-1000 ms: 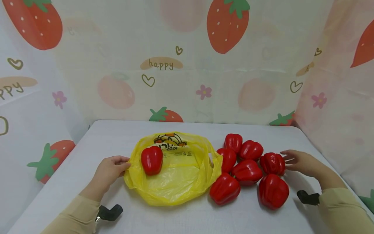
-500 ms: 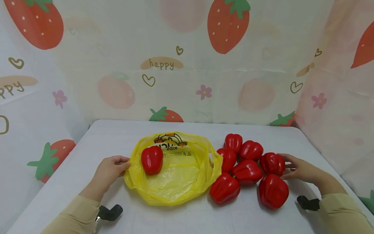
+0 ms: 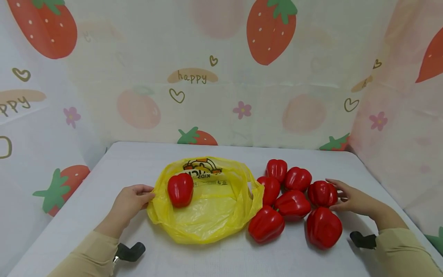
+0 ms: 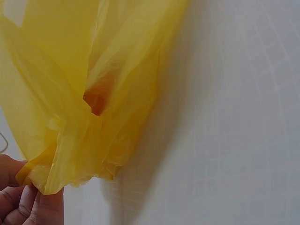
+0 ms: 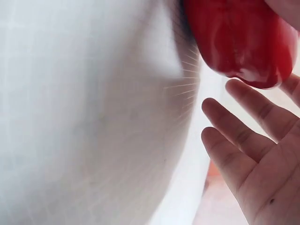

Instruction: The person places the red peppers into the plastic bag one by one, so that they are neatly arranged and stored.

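My left hand point(image 3: 129, 203) pinches the left rim of a yellow plastic bag point(image 3: 211, 215); the left wrist view shows thumb and fingers point(image 4: 35, 204) on its crumpled edge. Inside the spread bag lies one red bell pepper point(image 3: 180, 190). At the right, my right hand point(image 3: 358, 198) reaches around another red bell pepper point(image 3: 322, 193), thumb on the near side and a finger on the far side. Three fingers point(image 5: 229, 154) are straight and spread below that pepper point(image 5: 243, 40) in the right wrist view. Whether thumb and forefinger press on it, I cannot tell.
Several more red bell peppers point(image 3: 292, 205) lie clustered right of the bag, the nearest one point(image 3: 266, 224) against its right rim. A white-covered table point(image 3: 214, 261) carries everything. Strawberry-print curtains point(image 3: 207, 111) hang behind it and at both sides.
My right hand has moved left and closer around the far-right pepper, its fingers now on either side. The left hand and the bag stay put.
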Action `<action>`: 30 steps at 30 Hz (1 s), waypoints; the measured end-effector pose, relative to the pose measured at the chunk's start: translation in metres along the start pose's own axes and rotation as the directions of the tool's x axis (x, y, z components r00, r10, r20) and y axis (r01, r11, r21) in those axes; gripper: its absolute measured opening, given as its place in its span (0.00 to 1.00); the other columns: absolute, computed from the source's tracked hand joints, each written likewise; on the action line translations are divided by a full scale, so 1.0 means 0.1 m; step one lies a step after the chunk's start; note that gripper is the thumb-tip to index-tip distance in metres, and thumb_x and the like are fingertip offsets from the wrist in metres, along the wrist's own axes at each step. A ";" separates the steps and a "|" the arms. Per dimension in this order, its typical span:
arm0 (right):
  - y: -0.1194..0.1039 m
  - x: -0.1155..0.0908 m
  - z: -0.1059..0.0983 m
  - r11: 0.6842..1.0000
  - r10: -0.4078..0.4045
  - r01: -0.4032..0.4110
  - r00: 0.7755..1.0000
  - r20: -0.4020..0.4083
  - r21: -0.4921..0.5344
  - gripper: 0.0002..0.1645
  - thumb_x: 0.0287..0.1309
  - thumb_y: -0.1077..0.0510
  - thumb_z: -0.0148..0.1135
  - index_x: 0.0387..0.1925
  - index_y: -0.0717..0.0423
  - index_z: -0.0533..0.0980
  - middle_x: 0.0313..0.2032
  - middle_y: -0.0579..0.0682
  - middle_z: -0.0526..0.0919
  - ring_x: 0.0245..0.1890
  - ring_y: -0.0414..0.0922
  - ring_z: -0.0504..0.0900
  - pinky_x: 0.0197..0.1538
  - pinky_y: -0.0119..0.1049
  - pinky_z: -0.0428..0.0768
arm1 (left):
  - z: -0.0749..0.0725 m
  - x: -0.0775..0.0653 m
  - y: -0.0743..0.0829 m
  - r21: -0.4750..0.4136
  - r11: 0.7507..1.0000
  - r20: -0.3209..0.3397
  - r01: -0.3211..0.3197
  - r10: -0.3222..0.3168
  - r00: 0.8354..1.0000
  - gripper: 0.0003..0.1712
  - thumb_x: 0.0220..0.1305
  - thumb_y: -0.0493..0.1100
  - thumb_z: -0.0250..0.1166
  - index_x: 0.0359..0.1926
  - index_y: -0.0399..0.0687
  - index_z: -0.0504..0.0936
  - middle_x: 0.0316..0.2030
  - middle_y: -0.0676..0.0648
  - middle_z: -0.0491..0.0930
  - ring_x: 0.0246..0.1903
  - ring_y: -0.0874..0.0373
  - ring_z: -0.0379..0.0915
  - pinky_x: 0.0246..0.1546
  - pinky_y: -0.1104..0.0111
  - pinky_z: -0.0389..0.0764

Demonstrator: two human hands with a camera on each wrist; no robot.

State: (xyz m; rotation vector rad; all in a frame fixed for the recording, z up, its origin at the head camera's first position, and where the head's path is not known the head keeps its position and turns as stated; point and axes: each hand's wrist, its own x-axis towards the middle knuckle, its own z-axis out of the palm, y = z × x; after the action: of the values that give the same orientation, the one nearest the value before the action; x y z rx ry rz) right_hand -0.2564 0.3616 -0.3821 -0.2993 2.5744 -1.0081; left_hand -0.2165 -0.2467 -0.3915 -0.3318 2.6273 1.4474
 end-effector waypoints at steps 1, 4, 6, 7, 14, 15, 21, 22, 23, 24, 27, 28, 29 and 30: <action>0.00 0.00 -0.01 1.000 -0.003 0.003 1.000 -0.001 -0.002 0.58 0.43 0.53 0.70 0.69 0.57 0.45 0.60 0.71 0.57 0.57 0.73 0.57 0.44 0.54 0.78 | 0.00 0.00 0.00 -0.001 1.000 0.000 0.001 -0.001 1.000 0.20 0.63 0.47 0.58 0.51 0.39 0.75 0.43 0.43 0.78 0.37 0.56 0.75 0.43 0.65 0.80; -0.01 0.00 -0.02 1.000 -0.010 0.009 1.000 0.006 0.011 0.58 0.43 0.56 0.69 0.69 0.57 0.44 0.60 0.72 0.56 0.57 0.73 0.56 0.44 0.54 0.78 | 0.00 -0.01 0.00 -0.004 1.000 0.001 -0.004 0.004 1.000 0.20 0.63 0.47 0.58 0.51 0.39 0.75 0.43 0.43 0.78 0.37 0.56 0.75 0.43 0.65 0.80; 0.00 0.00 -0.02 1.000 -0.015 0.014 1.000 0.014 0.024 0.58 0.43 0.57 0.69 0.69 0.57 0.43 0.60 0.72 0.55 0.57 0.74 0.56 0.44 0.54 0.78 | 0.00 -0.02 0.00 -0.005 1.000 -0.001 -0.011 0.011 1.000 0.20 0.63 0.47 0.58 0.51 0.38 0.76 0.42 0.42 0.78 0.37 0.56 0.75 0.42 0.65 0.80; 0.00 0.00 -0.02 0.999 -0.015 0.015 1.000 0.018 0.031 0.59 0.43 0.57 0.69 0.69 0.57 0.42 0.60 0.72 0.55 0.57 0.74 0.56 0.45 0.54 0.78 | 0.00 -0.02 0.00 -0.006 1.000 -0.003 -0.016 0.016 1.000 0.20 0.63 0.47 0.58 0.51 0.38 0.76 0.42 0.42 0.78 0.37 0.56 0.75 0.42 0.65 0.80; 0.03 0.03 0.01 1.000 0.001 -0.001 1.000 0.000 0.009 0.62 0.41 0.53 0.72 0.70 0.56 0.41 0.61 0.72 0.54 0.56 0.74 0.58 0.45 0.55 0.77 | 0.01 -0.02 -0.01 -0.010 1.000 -0.008 -0.027 0.027 1.000 0.20 0.63 0.47 0.58 0.50 0.37 0.76 0.42 0.42 0.78 0.36 0.56 0.75 0.42 0.65 0.80; 0.04 0.03 0.01 1.000 0.000 0.000 1.000 -0.006 0.003 0.62 0.40 0.52 0.72 0.69 0.56 0.42 0.61 0.72 0.55 0.56 0.74 0.57 0.45 0.56 0.77 | 0.01 -0.02 -0.01 -0.010 1.000 -0.008 -0.025 0.025 1.000 0.20 0.63 0.47 0.58 0.51 0.38 0.76 0.42 0.42 0.78 0.36 0.56 0.75 0.42 0.65 0.80; 0.07 0.08 0.03 0.998 -0.052 0.050 0.997 -0.064 -0.047 0.55 0.39 0.52 0.73 0.65 0.58 0.51 0.59 0.67 0.62 0.57 0.69 0.61 0.49 0.56 0.75 | 0.01 0.00 -0.03 0.001 1.000 -0.009 -0.015 0.015 1.000 0.20 0.63 0.47 0.58 0.51 0.38 0.76 0.42 0.43 0.78 0.36 0.56 0.75 0.42 0.65 0.80; 0.07 0.08 0.03 0.996 -0.067 0.063 0.995 -0.077 -0.060 0.54 0.39 0.52 0.73 0.64 0.59 0.53 0.58 0.66 0.64 0.57 0.68 0.62 0.49 0.56 0.74 | 0.01 -0.01 -0.03 0.001 1.000 -0.009 -0.016 0.016 1.000 0.20 0.63 0.47 0.58 0.51 0.38 0.76 0.42 0.43 0.78 0.36 0.56 0.75 0.42 0.65 0.80; 0.06 0.08 0.03 0.994 -0.083 0.077 0.993 -0.086 -0.076 0.52 0.40 0.53 0.72 0.63 0.61 0.54 0.57 0.66 0.65 0.56 0.67 0.63 0.50 0.56 0.74 | 0.01 -0.01 -0.03 0.000 1.000 -0.009 -0.018 0.018 1.000 0.20 0.63 0.47 0.58 0.51 0.38 0.76 0.42 0.43 0.78 0.36 0.56 0.75 0.42 0.65 0.80; 0.06 0.08 0.03 0.992 -0.097 0.088 0.991 -0.095 -0.090 0.51 0.40 0.53 0.72 0.62 0.62 0.55 0.56 0.66 0.66 0.56 0.67 0.64 0.50 0.56 0.74 | 0.01 -0.01 -0.02 -0.003 1.000 -0.009 -0.021 0.021 1.000 0.20 0.62 0.46 0.58 0.51 0.37 0.76 0.42 0.43 0.78 0.36 0.56 0.75 0.42 0.65 0.80; 0.04 0.08 0.04 0.988 -0.120 0.108 0.987 -0.110 -0.112 0.49 0.41 0.54 0.72 0.60 0.66 0.56 0.55 0.66 0.67 0.55 0.66 0.66 0.49 0.55 0.75 | 0.01 -0.02 -0.02 -0.007 1.000 -0.008 -0.024 0.024 1.000 0.20 0.62 0.46 0.59 0.50 0.37 0.76 0.41 0.42 0.78 0.35 0.57 0.75 0.41 0.65 0.80; 0.04 0.08 0.04 0.988 -0.121 0.109 0.986 -0.114 -0.111 0.48 0.41 0.55 0.72 0.60 0.66 0.56 0.55 0.66 0.67 0.55 0.66 0.66 0.49 0.55 0.75 | 0.01 -0.02 -0.02 -0.007 1.000 -0.008 -0.025 0.025 1.000 0.20 0.62 0.46 0.59 0.50 0.36 0.76 0.41 0.42 0.78 0.35 0.57 0.75 0.41 0.65 0.80; 0.04 0.08 0.04 0.988 -0.121 0.108 0.986 -0.116 -0.112 0.49 0.41 0.54 0.72 0.60 0.67 0.56 0.55 0.66 0.67 0.55 0.66 0.66 0.49 0.54 0.75 | 0.01 -0.02 -0.02 -0.007 1.000 -0.008 -0.026 0.026 1.000 0.20 0.62 0.46 0.59 0.50 0.37 0.76 0.41 0.42 0.78 0.35 0.57 0.75 0.41 0.65 0.80; 0.03 0.08 0.04 0.988 -0.119 0.106 0.986 -0.118 -0.110 0.49 0.41 0.54 0.72 0.60 0.67 0.56 0.55 0.66 0.67 0.55 0.66 0.66 0.49 0.54 0.76 | 0.01 -0.02 -0.02 -0.006 1.000 -0.009 -0.025 0.025 1.000 0.20 0.62 0.46 0.59 0.50 0.36 0.76 0.41 0.42 0.78 0.36 0.57 0.75 0.41 0.65 0.80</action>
State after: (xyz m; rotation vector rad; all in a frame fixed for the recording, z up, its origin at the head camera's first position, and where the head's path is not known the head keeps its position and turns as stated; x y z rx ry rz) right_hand -0.2620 0.3587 -0.3892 -0.4269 2.7550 -0.9607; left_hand -0.2143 -0.2465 -0.3936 -0.3079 2.6432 1.4656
